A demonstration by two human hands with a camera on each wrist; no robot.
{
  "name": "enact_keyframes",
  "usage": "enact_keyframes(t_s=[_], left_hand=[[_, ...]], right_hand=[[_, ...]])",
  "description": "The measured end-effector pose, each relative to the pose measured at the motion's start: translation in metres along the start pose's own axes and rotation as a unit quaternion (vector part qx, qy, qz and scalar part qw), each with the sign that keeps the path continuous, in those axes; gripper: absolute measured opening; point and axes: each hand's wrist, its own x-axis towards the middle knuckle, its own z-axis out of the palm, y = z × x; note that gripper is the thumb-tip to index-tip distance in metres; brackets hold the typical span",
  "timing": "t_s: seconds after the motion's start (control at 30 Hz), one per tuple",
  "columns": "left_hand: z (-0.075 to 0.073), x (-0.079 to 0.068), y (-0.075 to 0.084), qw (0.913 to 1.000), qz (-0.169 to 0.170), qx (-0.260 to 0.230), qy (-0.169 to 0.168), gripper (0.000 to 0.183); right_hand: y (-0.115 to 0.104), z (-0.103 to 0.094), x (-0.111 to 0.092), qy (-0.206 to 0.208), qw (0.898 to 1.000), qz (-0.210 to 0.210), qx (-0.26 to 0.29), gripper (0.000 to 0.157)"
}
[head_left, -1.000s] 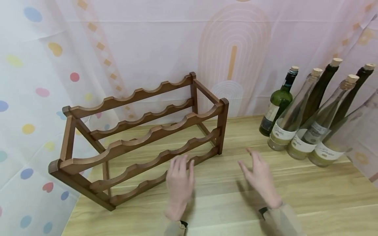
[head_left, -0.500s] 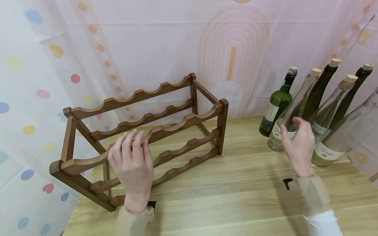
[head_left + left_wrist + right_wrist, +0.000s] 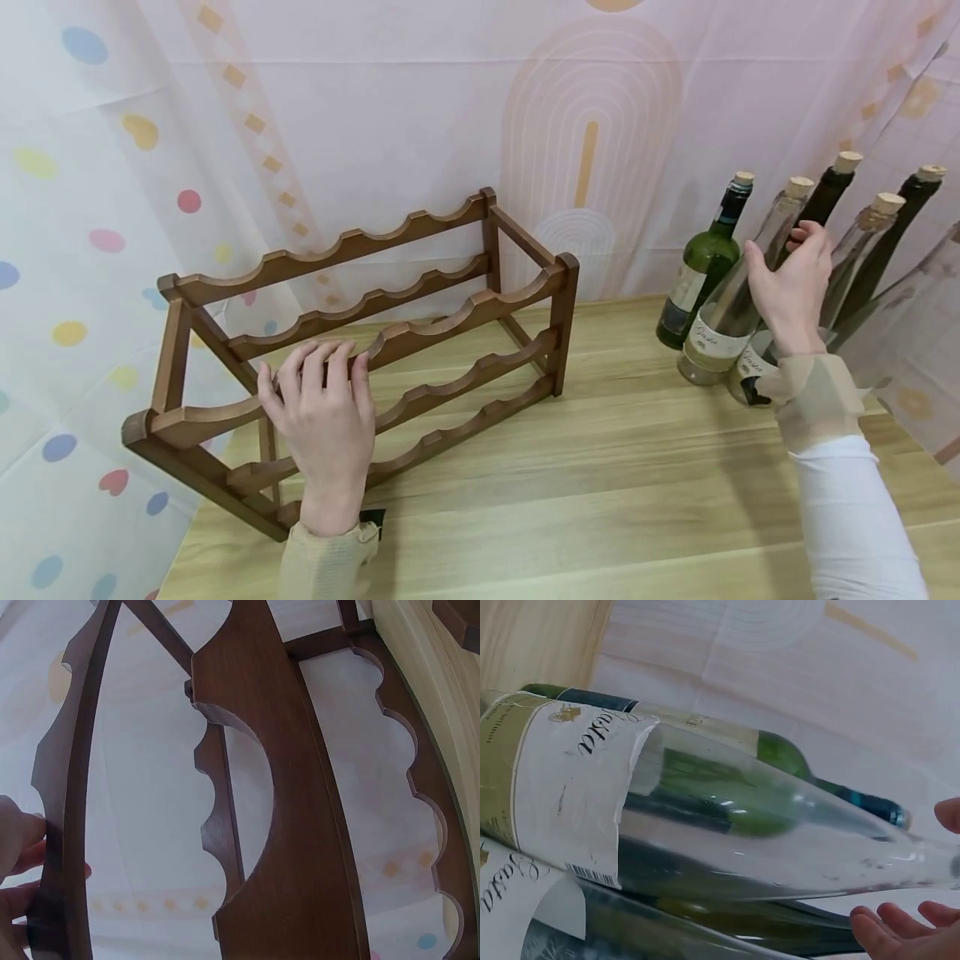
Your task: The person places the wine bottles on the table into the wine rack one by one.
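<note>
My left hand (image 3: 324, 417) grips the upper front rail of a brown wooden wine rack (image 3: 465, 312) with scalloped rails. In the left wrist view, fingertips (image 3: 28, 825) show on both sides of a rail (image 3: 64, 847). At the right, my right hand (image 3: 793, 287) is spread around the upper part of a corked clear wine bottle (image 3: 712, 337) with a white label. The right wrist view shows that bottle's neck (image 3: 922, 859) between the thumb (image 3: 949, 815) and the fingers (image 3: 896, 930), with gaps showing on both sides.
A green wine bottle (image 3: 697, 279) stands left of the clear one. Several more corked bottles, clear and dark, crowd behind and to the right, such as a dark bottle (image 3: 888, 233). A patterned curtain (image 3: 405, 125) hangs behind the wooden table (image 3: 600, 492).
My left hand has moved left and up from the table onto the rack's front rail. My right hand has moved right and up to the bottles.
</note>
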Motion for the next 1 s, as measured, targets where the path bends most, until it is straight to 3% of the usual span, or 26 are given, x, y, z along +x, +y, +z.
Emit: enact_keyframes(t_s=[0.23,0.5,0.73,1.0], left_hand=[[0.0,-0.002,-0.002,1.0,0.006,-0.002,0.004,0.024],[0.002,-0.002,-0.003,0.9999,0.01,0.002,0.011,0.025],[0.004,-0.003,-0.003,0.9997,0.012,0.002,0.02,0.024],[0.004,-0.003,-0.004,0.9997,0.014,0.0,0.021,0.024]], right_hand=[[0.007,0.006,0.016,-0.046,0.999,0.006,-0.004,0.051],[0.012,0.014,0.018,-0.03,0.999,-0.006,0.011,0.018],[0.015,0.017,0.017,-0.021,0.999,-0.032,0.029,0.014],[0.013,0.019,0.003,0.021,0.995,-0.061,0.08,0.015]])
